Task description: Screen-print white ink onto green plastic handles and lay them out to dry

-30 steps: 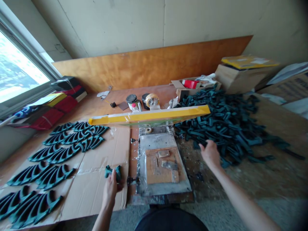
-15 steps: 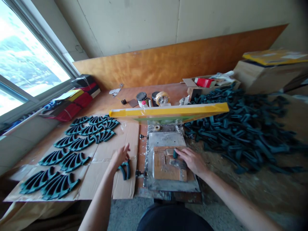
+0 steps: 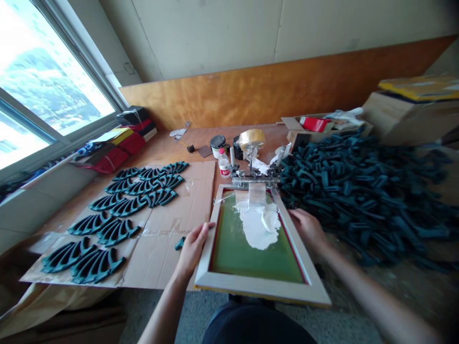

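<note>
Tabletop [image 3: 168, 148]: screen-printing frame [image 3: 251, 260] lying at near edge, green mesh carrying white ink [image 3: 257, 224]. Heap of dark teal moulded pieces [image 3: 358, 191] right of frame; rows of similar pieces on cardboard sheet [image 3: 158, 258] left. Left hand [image 3: 192, 248] holding frame's left rail, right hand [image 3: 306, 228] holding right rail. Loose teal piece [image 3: 180, 243] on cardboard, just beside left hand.

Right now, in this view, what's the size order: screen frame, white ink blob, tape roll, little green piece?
Screen frame, white ink blob, tape roll, little green piece. The frame is nearest, so looks extra big.
</note>
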{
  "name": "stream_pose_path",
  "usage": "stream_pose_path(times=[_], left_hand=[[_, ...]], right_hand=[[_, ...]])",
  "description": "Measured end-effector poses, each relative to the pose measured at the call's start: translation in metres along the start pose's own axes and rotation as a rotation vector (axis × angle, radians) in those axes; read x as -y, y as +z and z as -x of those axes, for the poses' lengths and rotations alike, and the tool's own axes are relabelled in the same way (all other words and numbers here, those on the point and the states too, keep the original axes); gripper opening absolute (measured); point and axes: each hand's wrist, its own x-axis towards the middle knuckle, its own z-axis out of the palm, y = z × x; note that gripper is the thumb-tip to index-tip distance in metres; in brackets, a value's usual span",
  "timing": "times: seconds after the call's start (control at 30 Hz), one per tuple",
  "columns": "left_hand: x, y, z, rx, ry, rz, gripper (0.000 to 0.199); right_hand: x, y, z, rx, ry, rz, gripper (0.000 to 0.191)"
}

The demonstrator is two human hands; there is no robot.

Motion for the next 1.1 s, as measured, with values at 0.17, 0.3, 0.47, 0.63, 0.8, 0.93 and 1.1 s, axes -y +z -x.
stream_pose_path(times=[0.17,0.3,0.47,0.63,0.8,0.93,1.1], left_hand=[[0.079,0.012,-0.006,0.049,-0.083,-0.153,0.073],[0.095,0.013,-0.018,0.084,-0.082,-0.258,0.065],[0.099,0.010,-0.018,0.094,-0.104,-0.256,0.061],[0.101,0.013,-0.017,0.089,-0.095,-0.188,0.059],[0.100,0.015,-0.016,0.091,-0.099,-0.050,0.064],[0.096,0.015,-0.014,0.094,-0.132,0.000,0.067],[0.067,0.010,-0.009,0.075,-0.157,0.009,0.074]], right_hand=[[0.036,-0.011,-0.065,-0.031,-0.064,-0.027,0.050],[0.073,0.003,-0.070,0.286,-0.162,0.047,0.012],[0.070,-0.002,-0.019,0.374,-0.436,-0.033,0.015],[0.060,-0.018,-0.020,0.503,-0.535,-0.137,0.009],[0.065,-0.003,-0.012,0.235,-0.477,-0.090,0.019],[0.066,-0.005,-0.003,0.291,-0.541,-0.124,0.016],[0.069,-0.020,-0.061,0.243,-0.282,-0.072,0.032]])
